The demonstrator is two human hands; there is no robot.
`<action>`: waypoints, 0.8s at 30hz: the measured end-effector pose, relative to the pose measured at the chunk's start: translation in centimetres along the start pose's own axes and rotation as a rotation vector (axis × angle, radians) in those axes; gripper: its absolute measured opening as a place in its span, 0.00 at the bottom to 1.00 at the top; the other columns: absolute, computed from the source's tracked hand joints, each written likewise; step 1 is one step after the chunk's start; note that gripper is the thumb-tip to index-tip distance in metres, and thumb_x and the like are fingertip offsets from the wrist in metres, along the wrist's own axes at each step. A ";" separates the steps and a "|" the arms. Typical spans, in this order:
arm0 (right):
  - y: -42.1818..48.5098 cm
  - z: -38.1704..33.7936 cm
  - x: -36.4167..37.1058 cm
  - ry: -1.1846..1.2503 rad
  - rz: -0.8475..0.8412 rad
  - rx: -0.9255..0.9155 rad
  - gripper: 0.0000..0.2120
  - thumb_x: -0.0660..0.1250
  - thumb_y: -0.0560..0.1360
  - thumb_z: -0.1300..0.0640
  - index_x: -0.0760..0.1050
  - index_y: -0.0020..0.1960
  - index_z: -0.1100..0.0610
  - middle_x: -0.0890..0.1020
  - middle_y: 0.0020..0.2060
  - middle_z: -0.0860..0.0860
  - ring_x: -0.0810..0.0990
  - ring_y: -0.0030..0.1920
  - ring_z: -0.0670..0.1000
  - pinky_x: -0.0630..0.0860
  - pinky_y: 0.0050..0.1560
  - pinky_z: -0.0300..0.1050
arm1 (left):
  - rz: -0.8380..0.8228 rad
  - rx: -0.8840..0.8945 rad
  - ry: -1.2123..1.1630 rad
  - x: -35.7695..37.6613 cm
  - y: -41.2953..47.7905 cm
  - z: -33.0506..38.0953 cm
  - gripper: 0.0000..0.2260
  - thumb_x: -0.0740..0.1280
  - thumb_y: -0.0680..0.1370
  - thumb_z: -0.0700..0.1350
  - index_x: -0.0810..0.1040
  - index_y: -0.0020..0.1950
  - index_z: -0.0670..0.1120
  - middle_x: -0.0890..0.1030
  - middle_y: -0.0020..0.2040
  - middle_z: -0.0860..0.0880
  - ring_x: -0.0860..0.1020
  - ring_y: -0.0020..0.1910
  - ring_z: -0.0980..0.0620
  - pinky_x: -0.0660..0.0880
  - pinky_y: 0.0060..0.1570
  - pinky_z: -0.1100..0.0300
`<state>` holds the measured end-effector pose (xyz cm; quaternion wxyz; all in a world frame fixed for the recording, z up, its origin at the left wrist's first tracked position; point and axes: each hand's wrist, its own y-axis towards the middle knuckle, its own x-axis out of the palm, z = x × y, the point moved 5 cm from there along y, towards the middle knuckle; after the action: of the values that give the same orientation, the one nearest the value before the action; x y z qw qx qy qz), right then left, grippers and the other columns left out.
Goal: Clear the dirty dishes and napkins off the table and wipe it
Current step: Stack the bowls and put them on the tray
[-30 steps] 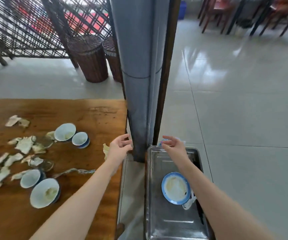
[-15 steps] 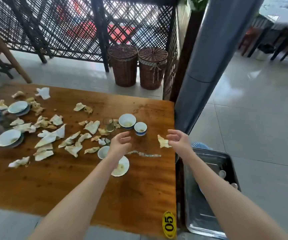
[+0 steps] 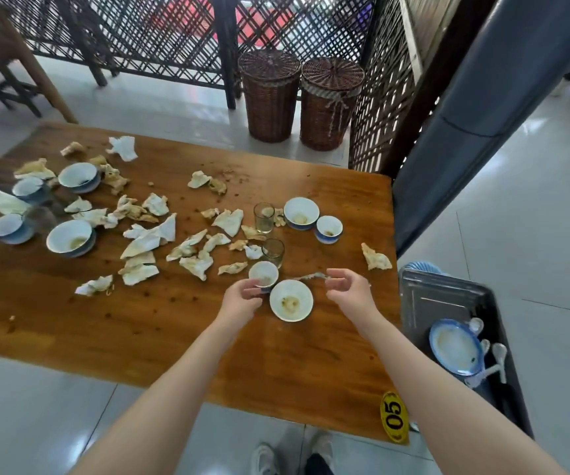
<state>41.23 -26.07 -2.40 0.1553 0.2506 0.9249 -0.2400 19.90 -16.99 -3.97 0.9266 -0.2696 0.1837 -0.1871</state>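
Left hand [image 3: 242,298] now grips the small bowl [image 3: 263,273]; right hand [image 3: 347,289] hovers closer.

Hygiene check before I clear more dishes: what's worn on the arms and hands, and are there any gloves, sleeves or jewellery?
Nothing worn shows. The left hand and right hand are ungloved. Both forearms are bare down to the frame's bottom edge, with no sleeves, watch or bracelet in view. Any ring would be too small to tell.

A single head-worn camera looks forward and steeply down, close over the left hand [image 3: 240,299] and right hand [image 3: 348,293], which sit just below mid-frame. Its wide angle reaches the table [image 3: 174,323] far to the left of the hands and the tray [image 3: 448,282] to their right.
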 end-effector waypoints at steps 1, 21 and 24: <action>0.1 0.4 0.5 -0.001 -0.008 0.021 0.18 0.67 0.73 0.66 0.74 0.60 0.51 0.79 0.48 0.47 0.78 0.47 0.44 0.72 0.37 0.29 | -0.007 -0.015 0.008 0.1 0.1 -0.5 0.19 0.65 0.77 0.34 0.73 0.66 0.48 0.78 0.61 0.48 0.76 0.53 0.53 0.72 0.37 0.65; 3.5 5.0 3.7 -0.007 -0.138 0.189 0.29 0.71 0.68 0.66 0.71 0.67 0.54 0.76 0.57 0.48 0.74 0.55 0.46 0.79 0.54 0.45 | 0.026 -0.154 -0.009 4.6 1.1 -2.0 0.24 0.65 0.74 0.29 0.72 0.68 0.45 0.79 0.59 0.47 0.78 0.58 0.49 0.76 0.60 0.51; 4.8 3.1 1.2 0.016 -0.137 0.149 0.27 0.71 0.68 0.65 0.72 0.66 0.54 0.78 0.55 0.48 0.78 0.51 0.48 0.79 0.40 0.36 | 0.001 -0.101 -0.004 5.7 1.2 1.2 0.24 0.65 0.74 0.29 0.72 0.69 0.44 0.79 0.59 0.47 0.78 0.59 0.50 0.75 0.61 0.52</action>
<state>43.28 -23.57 -7.21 0.1119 0.1997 0.9207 -0.3160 25.66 -18.05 -5.07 0.9122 -0.3164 0.1912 -0.1766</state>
